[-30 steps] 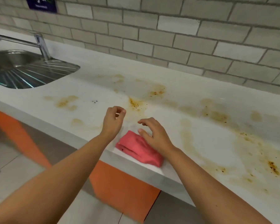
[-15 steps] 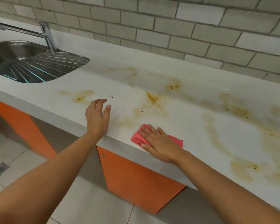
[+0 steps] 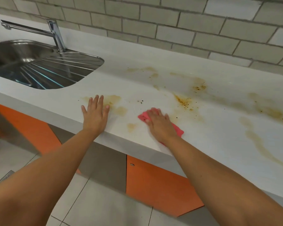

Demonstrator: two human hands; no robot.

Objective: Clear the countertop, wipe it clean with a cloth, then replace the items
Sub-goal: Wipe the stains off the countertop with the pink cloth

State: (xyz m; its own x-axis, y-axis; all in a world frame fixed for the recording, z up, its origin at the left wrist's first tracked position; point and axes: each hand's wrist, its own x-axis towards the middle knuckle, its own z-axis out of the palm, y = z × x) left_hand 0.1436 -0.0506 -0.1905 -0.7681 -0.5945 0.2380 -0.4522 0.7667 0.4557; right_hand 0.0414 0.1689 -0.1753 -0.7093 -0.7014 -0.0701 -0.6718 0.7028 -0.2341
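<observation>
Item: cloth (image 3: pixel 178 128), pink, near counter (image 3: pixel 137 75) front edge. I have my right hand (image 3: pixel 160 123) flat on it, fingers straight, pressing. Left hand (image 3: pixel 95 115) flat on counter, holding nothing. Cloth looks soft, light, likely to bunch; I'd press mid-cloth.

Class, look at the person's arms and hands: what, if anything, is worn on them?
Nothing is worn. The left hand and right hand show no gloves, rings or bracelets; the left forearm and right forearm carry no sleeves or watch as far as the picture shows.
</observation>
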